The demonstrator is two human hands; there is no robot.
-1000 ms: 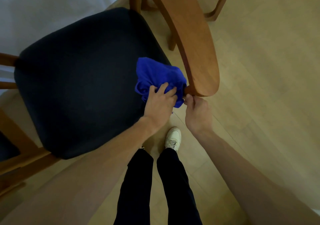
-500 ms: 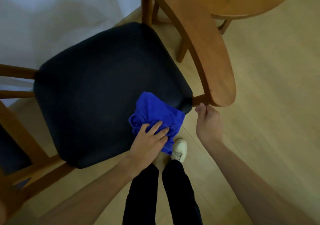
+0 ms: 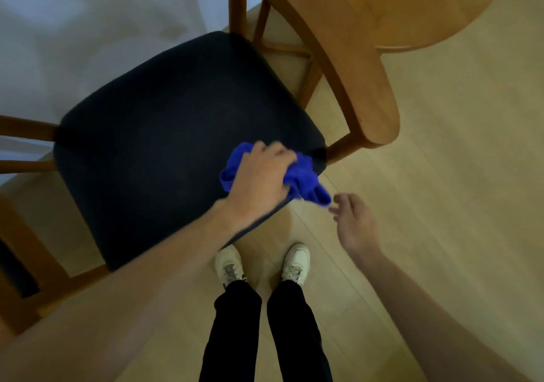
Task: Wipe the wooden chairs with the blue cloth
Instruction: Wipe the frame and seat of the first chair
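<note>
Head view, looking down: the left hand [image 3: 262,178] is curled over the bunched blue cloth [image 3: 306,180], gripping it and holding it on the dark seat [image 3: 164,146] of the nearest chair [image 3: 347,66], at the seat's corner toward 4 o'clock. A tail of cloth hangs past the seat edge toward the floor [image 3: 456,205]. The right hand [image 3: 354,219] is off to 3 o'clock of the cloth, fingers loosely spread, holding nothing, its fingertips just beside the hanging tail but apparently not touching it; it is not on the chair. Progress, judged from this frame only: the wipe is under way on this chair, with the cloth at the front corner of the seat, near where the arm support meets it. Whether the wooden arm [image 3: 374,107], the back rails at 9 o'clock and the legs have been gone over cannot be told; no streaks, damp marks or dust lines show on wood or seat in this dim light. A second chair frame [image 3: 26,264] shows at 8 o'clock, partly cut off by the frame edge, with no cloth near it, so I take it as still to do. A round wooden counter [image 3: 426,7] sits at 1 o'clock; it is not part of the task. Estimate: early to middle of the job, at least one chair left. Writing: none legible. The cloth carries no visible tag, the chair no maker's mark, and the pale shoes [image 3: 229,264] at 6 o'clock show no readable logo; motion blur on the left hand and cloth would hide small print anyway.
</note>
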